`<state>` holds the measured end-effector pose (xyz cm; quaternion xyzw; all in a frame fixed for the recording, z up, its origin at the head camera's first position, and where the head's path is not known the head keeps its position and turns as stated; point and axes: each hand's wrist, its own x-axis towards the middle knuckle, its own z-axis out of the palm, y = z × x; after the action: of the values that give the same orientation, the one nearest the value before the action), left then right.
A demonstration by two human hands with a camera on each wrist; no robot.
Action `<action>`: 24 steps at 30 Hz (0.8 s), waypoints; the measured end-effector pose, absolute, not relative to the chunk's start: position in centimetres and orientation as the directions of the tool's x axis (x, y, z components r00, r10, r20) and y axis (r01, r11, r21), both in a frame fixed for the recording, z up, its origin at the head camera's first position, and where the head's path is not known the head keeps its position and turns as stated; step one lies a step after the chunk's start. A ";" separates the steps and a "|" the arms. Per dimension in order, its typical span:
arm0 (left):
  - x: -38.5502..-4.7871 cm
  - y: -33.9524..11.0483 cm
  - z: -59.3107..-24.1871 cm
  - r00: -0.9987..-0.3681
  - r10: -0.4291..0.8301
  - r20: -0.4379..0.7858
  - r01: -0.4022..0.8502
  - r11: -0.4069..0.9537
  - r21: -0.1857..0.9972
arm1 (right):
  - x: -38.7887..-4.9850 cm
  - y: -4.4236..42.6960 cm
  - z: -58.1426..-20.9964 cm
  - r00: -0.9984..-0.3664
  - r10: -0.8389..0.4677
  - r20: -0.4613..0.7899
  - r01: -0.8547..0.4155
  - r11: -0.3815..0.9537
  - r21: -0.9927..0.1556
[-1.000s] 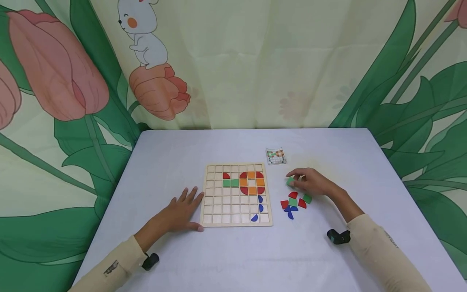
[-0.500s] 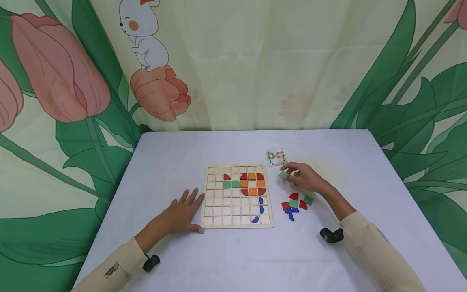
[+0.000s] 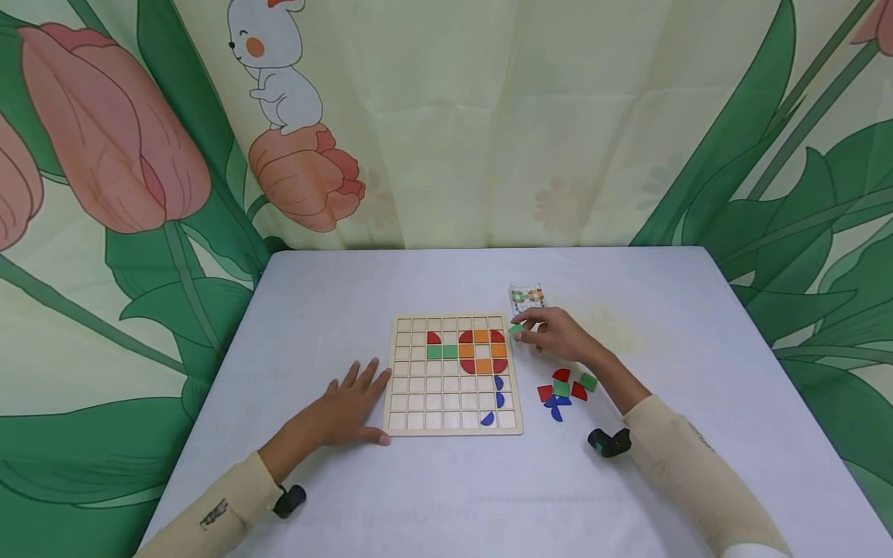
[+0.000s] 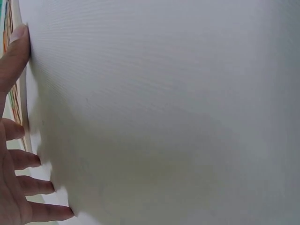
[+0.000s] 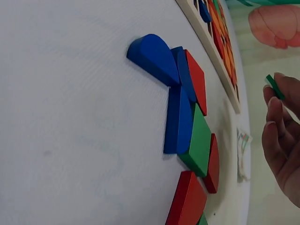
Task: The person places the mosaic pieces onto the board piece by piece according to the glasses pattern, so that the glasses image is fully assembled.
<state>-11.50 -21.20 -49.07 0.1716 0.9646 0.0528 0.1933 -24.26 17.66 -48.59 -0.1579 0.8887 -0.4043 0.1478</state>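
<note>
My right hand pinches a green square block between thumb and fingertips, just beyond the right edge of a wooden grid board. In the right wrist view that green block shows edge-on, held off the table. My left hand lies spread on the table, its fingertips and thumb against the board's left side. On the board sit a ring of red and orange pieces, two green squares beside it, a red quarter-round above one of them, and blue half-round pieces at lower right.
Right of the board lies a loose cluster of red, green and blue blocks, among them a green square and a blue half-round. A small pattern card lies behind my right hand, partly covered. White cloth covers the table.
My right hand has moved left and slightly away with the green block, from above the loose pieces to the board's right edge. The left hand stays put.
</note>
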 end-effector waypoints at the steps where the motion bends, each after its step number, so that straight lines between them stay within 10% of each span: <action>1: -11.5 -21.2 -49.1 -0.866 0.348 -0.360 0.306 0.937 0.170 | -24.3 17.4 -48.6 -0.906 -0.401 -0.133 -0.164 0.623 -0.765; 24: -11.7 -20.8 -48.9 -0.863 0.335 -0.379 0.287 0.941 0.178 | -24.9 12.9 -47.9 -0.865 -0.496 -0.071 -0.264 0.571 -0.777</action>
<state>-11.71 -20.85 -48.92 0.1613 0.9633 0.0578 0.2065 -24.85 12.94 -47.88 -0.2171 0.8750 -0.4088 0.1421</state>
